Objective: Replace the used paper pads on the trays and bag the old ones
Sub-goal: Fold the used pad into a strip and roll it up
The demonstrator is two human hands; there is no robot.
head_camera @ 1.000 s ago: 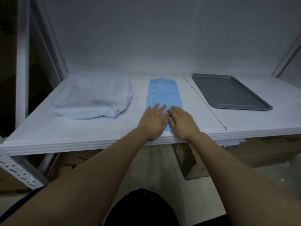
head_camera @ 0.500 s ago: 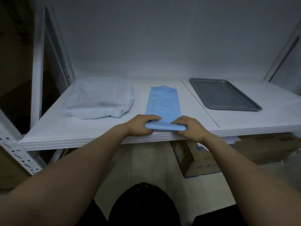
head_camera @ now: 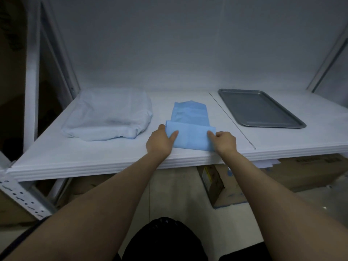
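A blue paper pad [head_camera: 190, 127], folded into a long strip, lies on the white shelf [head_camera: 94, 155] near its front edge. Its near end is folded up and over toward the back. My left hand [head_camera: 161, 141] pinches the left edge of that folded flap, thumb on top. My right hand [head_camera: 224, 142] pinches the flap's right edge. A bare grey metal tray [head_camera: 259, 108] sits to the right on the shelf. A whitish plastic bag [head_camera: 111, 114], bulging and lying flat, rests to the left of the pad.
White shelf uprights stand at the far left [head_camera: 32, 91] and far right [head_camera: 327, 59]. Cardboard boxes [head_camera: 222, 185] sit on the floor under the shelf. A thin seam [head_camera: 231, 119] runs across the shelf between pad and tray.
Both hands went from lying flat on the pad's near end to gripping it, then folded that end up and over toward the back. The view also shifted.
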